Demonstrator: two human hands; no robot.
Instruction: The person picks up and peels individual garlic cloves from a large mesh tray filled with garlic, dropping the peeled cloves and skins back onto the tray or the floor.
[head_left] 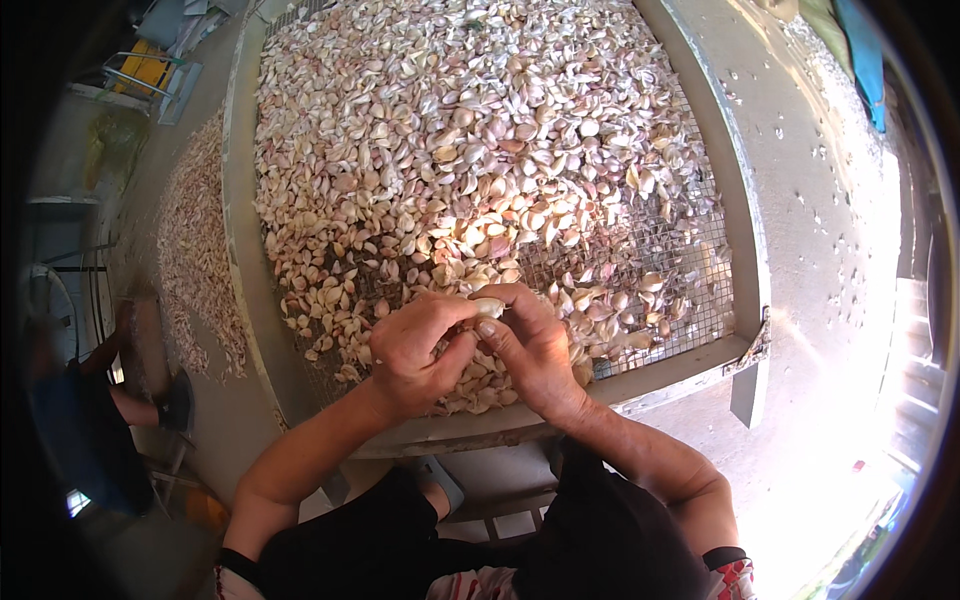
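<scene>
Both my hands meet over the near side of a framed wire-mesh tray spread with loose garlic cloves. A pale garlic clove is pinched between them. My left hand has its fingers curled in, with the fingertips against the clove's left side. Thumb and forefinger of my right hand close on the same clove from the right. Below and around my hands lie more cloves, some in patches of sunlight. The undersides of my fingers are hidden.
The tray's frame runs close in front of my knees. Left of it, a heap of cloves lies on the floor. At the far left sits another person in dark clothing. Bits of skin dot the sunlit floor on the right.
</scene>
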